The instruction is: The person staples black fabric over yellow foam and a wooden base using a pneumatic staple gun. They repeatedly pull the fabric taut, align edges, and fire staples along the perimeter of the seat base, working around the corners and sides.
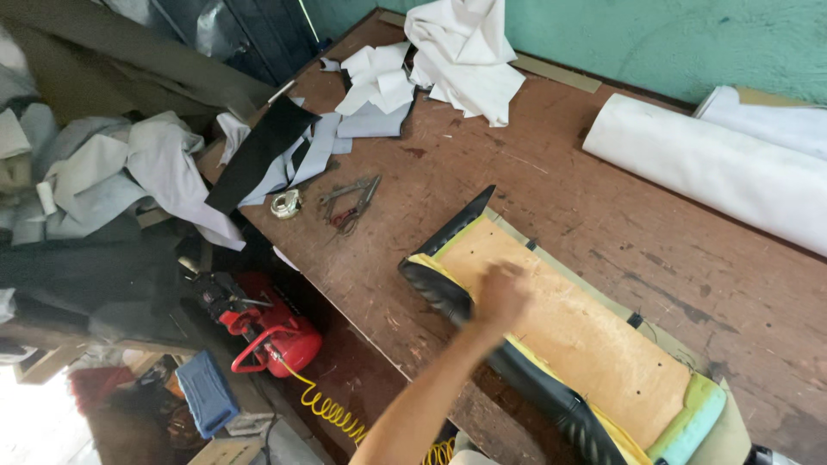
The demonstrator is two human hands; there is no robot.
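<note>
A seat cushion lies upside down on the brown wooden table (517, 164), showing a tan board (577, 331) edged with yellow foam and a green foam end (693, 418). A black ribbed cover (441, 291) wraps its near edge. My left hand (501, 297) is blurred, fingers curled, at the board's near edge just above the black cover. Whether it grips anything is unclear. My right hand is out of view.
Scissors and pliers (351, 205) and a tape roll (286, 204) lie at the table's left. White fabric pieces (465, 52) and a black strip (258, 155) sit at the far end, a white roll (715, 168) at right. A red compressor (276, 331) with yellow coiled hose (332, 413) stands on the floor.
</note>
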